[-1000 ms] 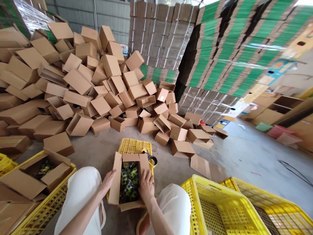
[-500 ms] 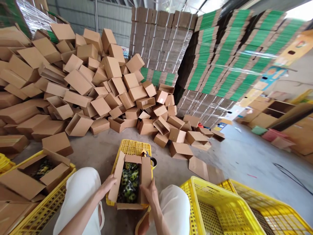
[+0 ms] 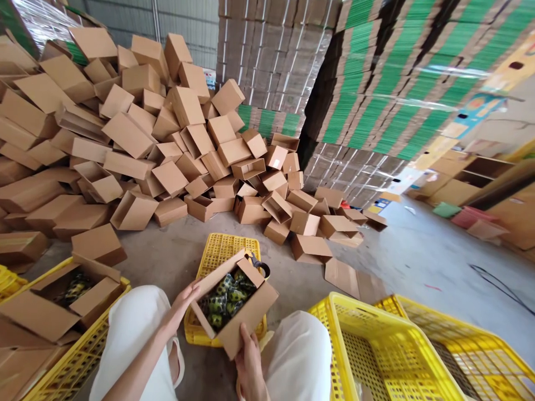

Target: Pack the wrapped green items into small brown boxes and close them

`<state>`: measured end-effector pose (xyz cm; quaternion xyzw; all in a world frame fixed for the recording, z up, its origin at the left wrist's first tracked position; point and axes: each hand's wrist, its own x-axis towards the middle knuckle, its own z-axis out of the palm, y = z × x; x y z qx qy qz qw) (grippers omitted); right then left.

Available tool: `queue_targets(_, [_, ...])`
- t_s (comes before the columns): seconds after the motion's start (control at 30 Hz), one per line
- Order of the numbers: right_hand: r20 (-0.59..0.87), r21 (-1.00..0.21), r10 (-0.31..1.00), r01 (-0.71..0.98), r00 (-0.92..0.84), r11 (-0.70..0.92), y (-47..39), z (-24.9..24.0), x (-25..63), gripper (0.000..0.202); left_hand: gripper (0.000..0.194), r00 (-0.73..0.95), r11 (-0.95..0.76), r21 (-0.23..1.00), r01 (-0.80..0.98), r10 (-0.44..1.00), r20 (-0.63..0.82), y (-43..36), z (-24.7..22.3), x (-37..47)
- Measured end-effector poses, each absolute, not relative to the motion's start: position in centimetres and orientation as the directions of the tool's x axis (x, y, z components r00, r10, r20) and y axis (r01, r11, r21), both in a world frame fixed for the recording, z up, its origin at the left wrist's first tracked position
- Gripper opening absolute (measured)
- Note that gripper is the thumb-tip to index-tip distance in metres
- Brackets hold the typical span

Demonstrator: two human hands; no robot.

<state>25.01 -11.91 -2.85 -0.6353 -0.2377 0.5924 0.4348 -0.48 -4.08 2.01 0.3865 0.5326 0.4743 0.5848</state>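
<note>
Turned askew now, carton sits over crate on concrete floor.

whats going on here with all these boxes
A seated person holds an open cardboard box of green and yellow items, tilted over a yellow crate. The left hand grips its left flap; the right hand supports the near corner from below. A big pile of empty boxes lies behind, more yellow crates at the right.

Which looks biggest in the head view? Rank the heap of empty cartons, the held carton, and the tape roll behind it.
1. heap of empty cartons, though farther away
2. held carton
3. tape roll, partly hidden
</note>
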Motion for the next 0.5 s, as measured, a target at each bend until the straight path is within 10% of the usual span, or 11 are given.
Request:
queue_targets(0.17, [-0.303,-0.911,0.91,0.195,0.283,-0.364,-10.0,-0.5,26.9,0.097,0.115,-0.137,0.416,0.902,-0.117,0.893,-0.43,-3.9,1.7,-0.7])
queue_targets(0.27, [0.019,-0.666,0.915,0.687,0.403,-0.289,-5.6,2.5,29.1,0.113,0.108,-0.155,0.533,0.838,-0.117,0.824,-0.545,-4.3,0.9,-0.6])
queue_targets(0.37, [0.082,-0.497,0.968,0.851,0.239,-0.168,-1.0,4.7,30.7,0.077,0.093,-0.146,0.571,0.812,-0.118,0.799,-0.583,-4.5,0.1,-0.6])
queue_targets(0.5, [-0.167,-0.629,0.942,0.704,0.291,-0.33,2.3,5.5,33.1,0.03,0.076,-0.143,0.543,0.824,-0.159,0.814,-0.564,-4.1,-0.5,-0.7])
